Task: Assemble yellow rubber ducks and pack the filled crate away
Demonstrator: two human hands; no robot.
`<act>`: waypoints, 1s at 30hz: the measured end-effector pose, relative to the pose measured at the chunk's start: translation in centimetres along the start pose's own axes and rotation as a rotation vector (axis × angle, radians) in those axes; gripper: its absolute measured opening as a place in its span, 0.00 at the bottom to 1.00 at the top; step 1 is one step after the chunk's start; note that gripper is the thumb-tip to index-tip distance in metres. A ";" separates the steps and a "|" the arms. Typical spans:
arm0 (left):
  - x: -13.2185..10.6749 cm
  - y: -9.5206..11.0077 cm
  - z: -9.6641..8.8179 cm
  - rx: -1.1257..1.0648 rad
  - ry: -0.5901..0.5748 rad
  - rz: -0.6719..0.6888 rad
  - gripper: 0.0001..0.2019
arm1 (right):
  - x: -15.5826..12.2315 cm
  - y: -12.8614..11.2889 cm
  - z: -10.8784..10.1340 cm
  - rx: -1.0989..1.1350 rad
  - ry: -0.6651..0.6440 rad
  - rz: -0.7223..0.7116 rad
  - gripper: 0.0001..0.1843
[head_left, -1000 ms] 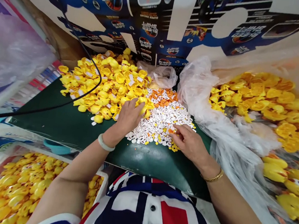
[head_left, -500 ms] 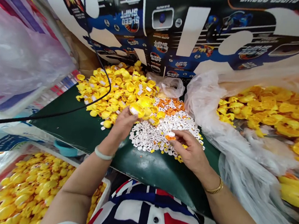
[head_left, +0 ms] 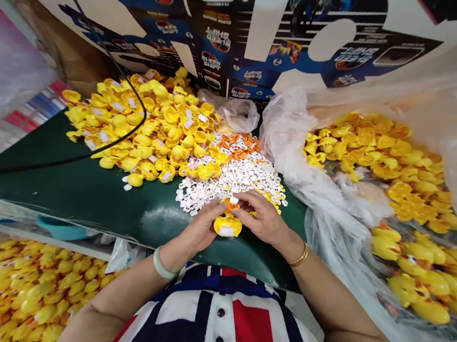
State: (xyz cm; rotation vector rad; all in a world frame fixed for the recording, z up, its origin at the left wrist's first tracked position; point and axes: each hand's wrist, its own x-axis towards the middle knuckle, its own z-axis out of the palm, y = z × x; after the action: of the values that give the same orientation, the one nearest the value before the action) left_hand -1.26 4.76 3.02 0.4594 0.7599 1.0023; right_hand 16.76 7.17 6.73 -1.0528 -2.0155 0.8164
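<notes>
My left hand (head_left: 201, 227) pinches a yellow plastic toy duck shell (head_left: 222, 226), its hollow side facing me and a pale patch inside. My right hand (head_left: 263, 218) is closed at the shell's upper end, fingers on a small orange beak piece (head_left: 232, 206) with a white eye piece (head_left: 234, 199) against it. Whether these small parts sit inside the shell or only touch it, I cannot tell. Just beyond both hands spreads a heap of white eye pieces (head_left: 236, 178), with orange beak pieces (head_left: 241, 146) behind it.
Yellow duck shells (head_left: 151, 125) pile up at the left of the green table (head_left: 66, 192). A clear plastic bag (head_left: 295, 161) with more shells lies at right. A black cable (head_left: 104, 150) crosses the left side. Below stands a bin of yellow ducks (head_left: 28, 286). Printed cardboard (head_left: 226, 40) walls the back.
My left hand has brought a duck shell from the pile toward my body. The right hand has moved in to meet it with the orange and white pieces. The view has shifted.
</notes>
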 end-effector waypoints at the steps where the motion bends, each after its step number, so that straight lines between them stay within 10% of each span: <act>1: 0.1 -0.1 0.1 0.005 0.012 0.003 0.17 | -0.1 0.0 -0.3 0.005 -0.002 0.002 0.15; 12: 0.6 0.2 0.4 0.154 0.032 0.069 0.14 | -1.3 -1.0 -2.5 -0.550 -0.240 -0.142 0.13; 30: -1.5 -0.6 -0.2 0.188 0.001 -0.043 0.15 | -4.5 1.3 1.1 -0.396 -0.178 -0.265 0.23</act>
State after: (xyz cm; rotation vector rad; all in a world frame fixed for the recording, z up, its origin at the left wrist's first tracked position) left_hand -1.55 3.11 3.03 0.6026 0.8660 0.8946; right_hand 18.23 3.72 3.73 -0.9154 -2.4712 0.3898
